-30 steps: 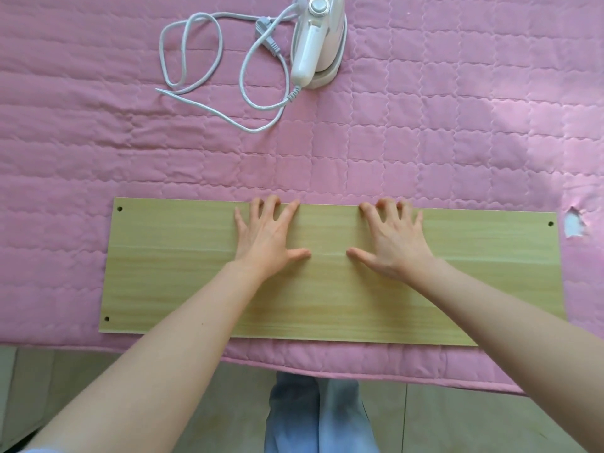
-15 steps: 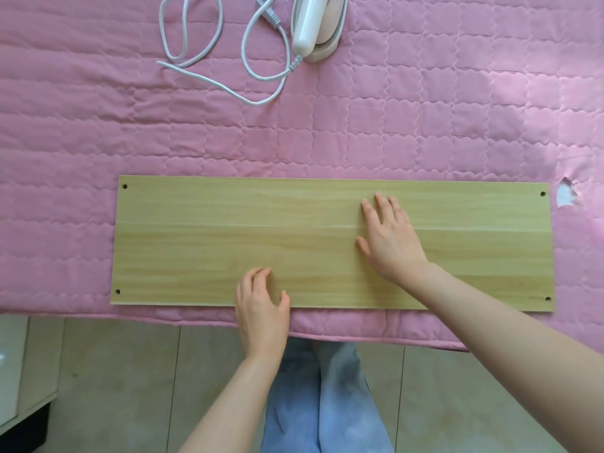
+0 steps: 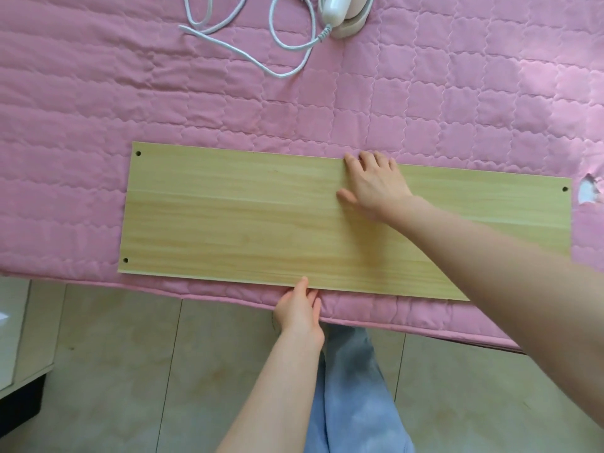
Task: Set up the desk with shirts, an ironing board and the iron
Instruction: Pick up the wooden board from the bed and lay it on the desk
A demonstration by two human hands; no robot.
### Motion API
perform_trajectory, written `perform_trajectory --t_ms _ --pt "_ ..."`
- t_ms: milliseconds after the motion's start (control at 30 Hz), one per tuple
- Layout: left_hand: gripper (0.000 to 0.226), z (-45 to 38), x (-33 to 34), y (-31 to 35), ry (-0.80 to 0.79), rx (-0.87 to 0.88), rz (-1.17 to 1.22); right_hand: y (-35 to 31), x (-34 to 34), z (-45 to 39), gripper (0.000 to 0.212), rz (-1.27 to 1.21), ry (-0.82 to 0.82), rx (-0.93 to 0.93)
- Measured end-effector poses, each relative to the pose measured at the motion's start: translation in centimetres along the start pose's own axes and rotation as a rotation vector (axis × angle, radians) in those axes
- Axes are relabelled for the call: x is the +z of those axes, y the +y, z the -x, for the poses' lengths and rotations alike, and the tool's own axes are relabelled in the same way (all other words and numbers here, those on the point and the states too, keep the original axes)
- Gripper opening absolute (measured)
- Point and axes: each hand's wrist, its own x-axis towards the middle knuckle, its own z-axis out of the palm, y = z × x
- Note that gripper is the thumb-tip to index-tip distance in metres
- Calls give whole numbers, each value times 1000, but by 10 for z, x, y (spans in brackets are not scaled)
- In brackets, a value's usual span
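Observation:
A long light wooden board (image 3: 235, 220) with small corner holes lies flat on the pink quilted cover (image 3: 98, 103), close to the desk's front edge. My right hand (image 3: 376, 186) rests palm down on the board right of its middle, fingertips at its far edge. My left hand (image 3: 299, 308) is at the board's near edge, thumb tip touching that edge, fingers lying on the quilt. A white iron (image 3: 344, 13) stands at the far edge of the view, partly cut off, with its grey cord (image 3: 284, 44) looped to its left. No shirts are in view.
The quilt has a small torn hole (image 3: 590, 192) just right of the board. Below the desk edge are a tiled floor (image 3: 130, 371) and my legs in light blue trousers (image 3: 353, 397). A low white and dark piece of furniture (image 3: 19, 364) stands at the lower left.
My left hand came off the top of the board and drew back to its near edge. My right hand slid up to the far edge. The board now lies nearer the desk's front.

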Motion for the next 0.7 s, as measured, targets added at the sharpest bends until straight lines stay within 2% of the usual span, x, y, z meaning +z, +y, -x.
perform_trajectory --t_ms 67,167,233,333,467,633,700 --pt "10 -1 4 -5 -65 -53 17 -6 -4 -2 69 18 -6 13" --pt "29 -6 12 -15 -132 -60 -9 -9 -9 -2 65 44 -11 1" --pt "33 -6 16 -19 -106 -28 -35 -5 -11 -2 63 43 -31 -16" --pt "27 -5 15 -28 -73 26 -26 1 -17 -2 62 27 -81 -40" --pt "27 4 9 -44 -59 62 39 5 -22 1 59 -55 -195 22" --pt "62 16 -11 -71 -39 15 83 16 -6 38 58 -161 -270 28" --pt "67 20 -20 -80 0 8 77 21 1 54 57 -201 -292 35"
